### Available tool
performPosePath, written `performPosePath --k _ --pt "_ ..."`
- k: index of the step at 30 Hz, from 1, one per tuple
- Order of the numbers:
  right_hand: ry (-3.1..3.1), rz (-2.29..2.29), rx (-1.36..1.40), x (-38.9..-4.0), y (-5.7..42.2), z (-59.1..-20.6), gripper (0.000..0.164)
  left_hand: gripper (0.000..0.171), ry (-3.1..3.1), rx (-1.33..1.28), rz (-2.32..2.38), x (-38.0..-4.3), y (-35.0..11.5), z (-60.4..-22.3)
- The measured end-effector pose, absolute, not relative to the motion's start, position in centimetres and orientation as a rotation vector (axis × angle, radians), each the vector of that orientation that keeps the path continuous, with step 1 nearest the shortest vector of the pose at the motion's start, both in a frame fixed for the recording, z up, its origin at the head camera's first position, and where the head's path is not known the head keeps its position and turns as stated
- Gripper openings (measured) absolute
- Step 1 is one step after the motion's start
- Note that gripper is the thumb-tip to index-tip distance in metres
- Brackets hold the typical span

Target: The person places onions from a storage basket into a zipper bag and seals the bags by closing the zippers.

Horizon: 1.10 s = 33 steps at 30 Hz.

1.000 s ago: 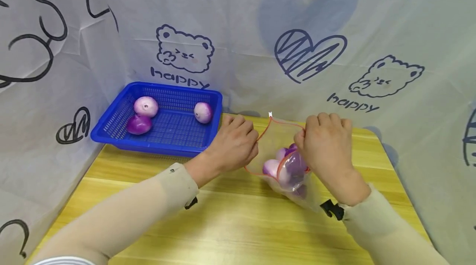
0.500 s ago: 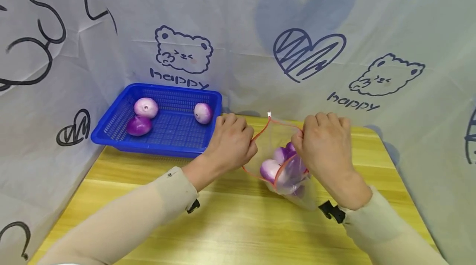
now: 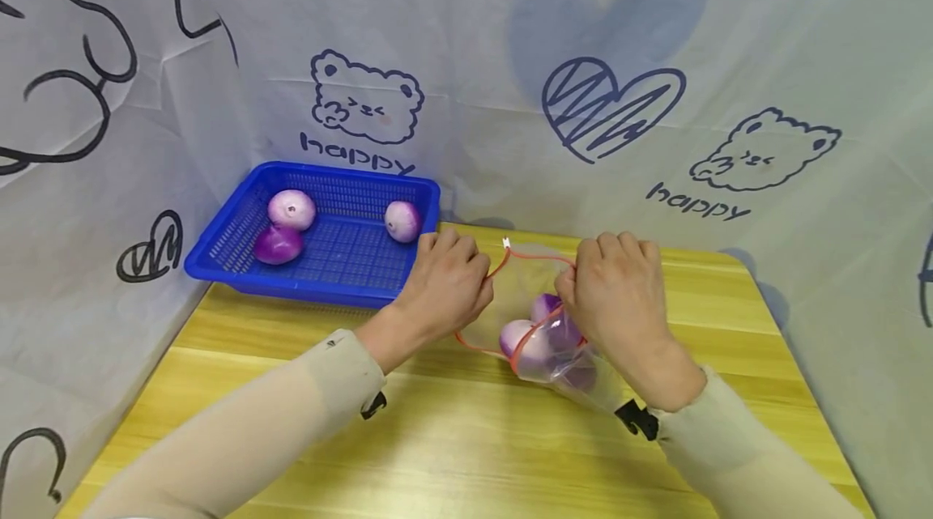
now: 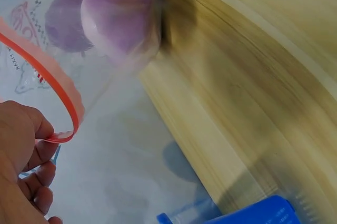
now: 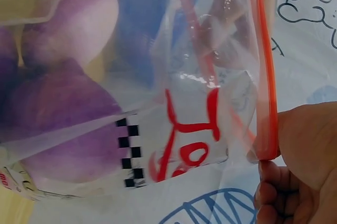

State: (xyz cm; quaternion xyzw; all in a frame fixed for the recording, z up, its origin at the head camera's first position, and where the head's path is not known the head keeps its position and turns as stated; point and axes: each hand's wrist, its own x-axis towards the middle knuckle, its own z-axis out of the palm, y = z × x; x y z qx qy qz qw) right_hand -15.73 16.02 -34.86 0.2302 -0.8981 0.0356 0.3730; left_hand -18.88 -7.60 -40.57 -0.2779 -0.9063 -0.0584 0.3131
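A clear zip bag [image 3: 521, 288] with an orange-red seal and a white slider [image 3: 506, 243] is held with its mouth spread. Several purple onions [image 3: 519, 339] lie in its lower part. My left hand [image 3: 448, 284] pinches the left side of the rim between thumb and fingers, as the left wrist view shows. The opposite side is pinched by my right hand [image 3: 619, 292]. In the right wrist view, red print [image 5: 192, 129] and a black checkered strip [image 5: 130, 153] mark the bag's side, beside a large onion [image 5: 63, 124].
Behind my left hand stands a blue plastic basket [image 3: 342, 290], with two onions [image 3: 291, 210] touching at its left and one onion [image 3: 403, 222] at its right. A wooden table [image 3: 437, 430] carries everything. White cloth walls [image 3: 481, 98] with drawings enclose the back and sides.
Both hands have shifted left with the bag, the right hand more. The slider has dropped lower and left, and the onions inside have moved along. The basket's onions are unchanged.
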Motion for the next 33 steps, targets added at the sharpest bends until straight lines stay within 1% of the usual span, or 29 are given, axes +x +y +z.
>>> performPosePath --k 12,15,18,22,27,33 --pt "-2.212 0.121 0.624 -16.6 15.9 -36.2 0.026 0.027 -2.504 -0.728 -0.187 -18.4 -9.0 -40.3" --pt "-2.233 0.113 0.616 -16.6 16.1 -36.3 0.026 0.025 -2.536 -0.711 -0.207 -18.3 -9.7 -39.9" --pt "-2.266 0.11 0.604 -16.6 16.3 -36.5 0.027 0.019 -2.541 -0.689 -0.218 -18.6 -10.7 -39.7" --pt "-2.312 0.124 0.593 -16.5 16.4 -37.0 0.029 0.013 -2.528 -0.679 -0.216 -19.2 -12.5 -39.8" --pt "-2.286 0.142 0.609 -16.4 16.5 -37.5 0.03 0.012 -2.539 -0.663 -0.18 -20.2 -15.5 -39.8" --pt "-2.235 0.141 0.648 -16.7 16.6 -38.1 0.029 0.008 -2.55 -0.571 -0.156 -21.5 -19.7 -39.6"
